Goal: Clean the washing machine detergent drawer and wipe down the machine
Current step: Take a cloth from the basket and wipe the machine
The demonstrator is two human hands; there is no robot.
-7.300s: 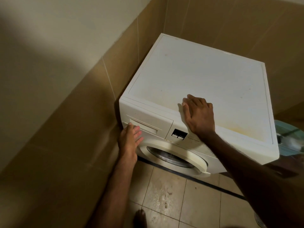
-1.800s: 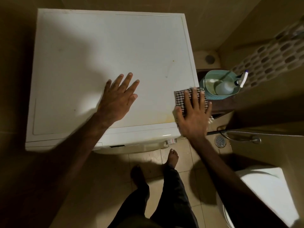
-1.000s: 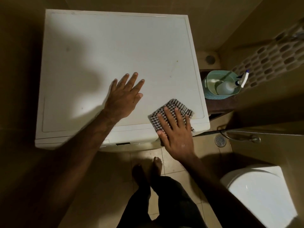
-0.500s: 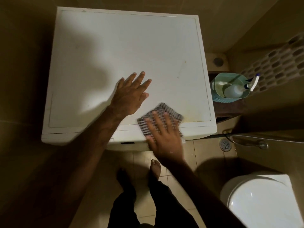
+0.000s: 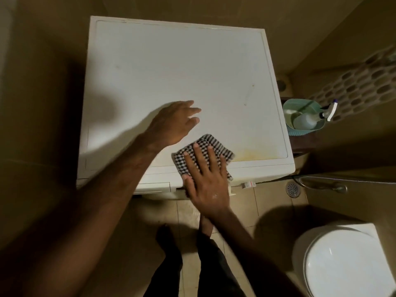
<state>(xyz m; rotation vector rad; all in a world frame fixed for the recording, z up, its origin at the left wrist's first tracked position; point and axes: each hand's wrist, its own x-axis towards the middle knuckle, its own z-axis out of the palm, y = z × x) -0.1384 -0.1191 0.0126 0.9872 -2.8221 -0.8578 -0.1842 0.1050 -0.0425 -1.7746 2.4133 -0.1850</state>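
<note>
I look straight down on the white washing machine [image 5: 182, 78], whose flat top fills the upper middle of the view. A black-and-white checked cloth [image 5: 216, 146] lies on the top's front edge, right of centre. My right hand [image 5: 205, 179] presses flat on that cloth, fingers spread, palm over the front rim. My left hand [image 5: 173, 123] hovers or rests just left of the cloth, blurred, holding nothing. A yellowish stain [image 5: 252, 152] marks the front right corner. The detergent drawer front [image 5: 152, 187] shows as a closed strip below my left forearm.
A teal tub [image 5: 304, 116] holding a spray bottle [image 5: 310, 120] stands beside the machine's right side. A white toilet [image 5: 347, 262] sits at the bottom right, a floor drain [image 5: 292, 189] and hose near it. Tiled walls close in on the left and back. My feet stand below the machine.
My right hand has slid the cloth from the right edge leftward along the front edge, then slightly back right. My left hand has shifted and its fingers have drawn together.
</note>
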